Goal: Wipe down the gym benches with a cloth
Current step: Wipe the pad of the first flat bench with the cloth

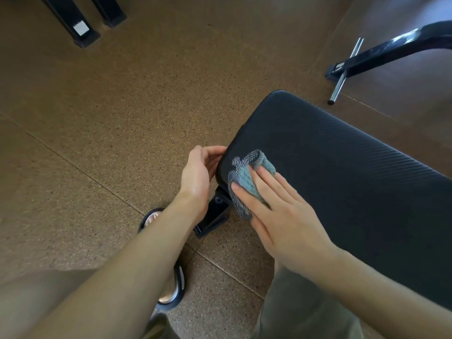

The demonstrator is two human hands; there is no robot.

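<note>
Head view, frame centre: our right hand point(276, 216) presses the teal knitted cloth point(247, 182) flat-fingered onto the black padded bench point(342, 167), while our left hand point(198, 172) cups its end, steadying it.

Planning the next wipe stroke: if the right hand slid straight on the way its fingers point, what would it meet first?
The right hand points at the rounded corner of the black padded bench; under it lies the grey-blue knitted cloth. Likely the left hand gripping that edge.

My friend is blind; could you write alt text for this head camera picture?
A person's right hand presses a blue-grey cloth flat on the corner of a black padded gym bench, while the left hand holds the bench's end edge above a speckled brown floor.
</note>
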